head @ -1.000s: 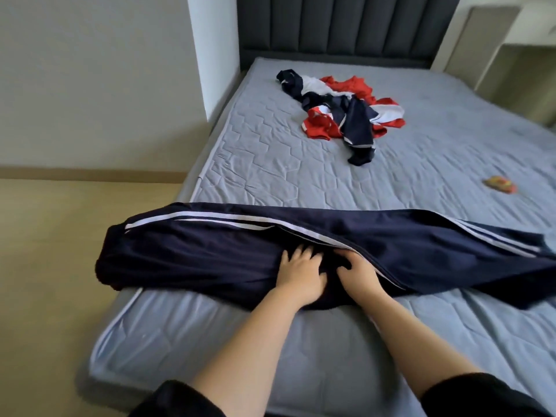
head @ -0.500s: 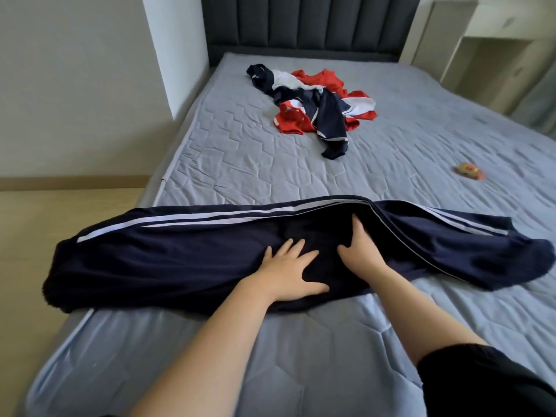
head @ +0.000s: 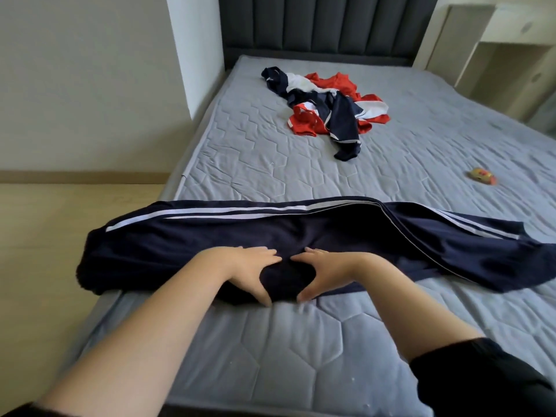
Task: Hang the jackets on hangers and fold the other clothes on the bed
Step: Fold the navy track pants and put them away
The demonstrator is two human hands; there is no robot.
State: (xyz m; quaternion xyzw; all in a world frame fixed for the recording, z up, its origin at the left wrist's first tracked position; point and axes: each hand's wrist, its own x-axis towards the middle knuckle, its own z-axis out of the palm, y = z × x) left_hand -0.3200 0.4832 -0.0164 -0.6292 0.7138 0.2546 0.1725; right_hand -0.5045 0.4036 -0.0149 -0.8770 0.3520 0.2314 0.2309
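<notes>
Navy track pants [head: 186,236] with white side stripes lie stretched across the near end of the grey quilted bed [head: 270,350], their left end hanging over the bed's edge. My left hand [head: 249,269] and my right hand [head: 325,272] press flat on the pants' near middle, fingers straight and pointing toward each other, thumbs toward me. A heap of red, white and navy clothes [head: 328,106] lies farther up the bed near the headboard.
A small orange and yellow object [head: 482,176] lies on the bed at right. The dark padded headboard [head: 319,25] stands at the back, a pale cabinet [head: 505,52] at the far right, wooden floor [head: 60,236] at left.
Both hands have slid back toward me over the pants and turned their fingers inward to face each other. The view has shifted slightly.
</notes>
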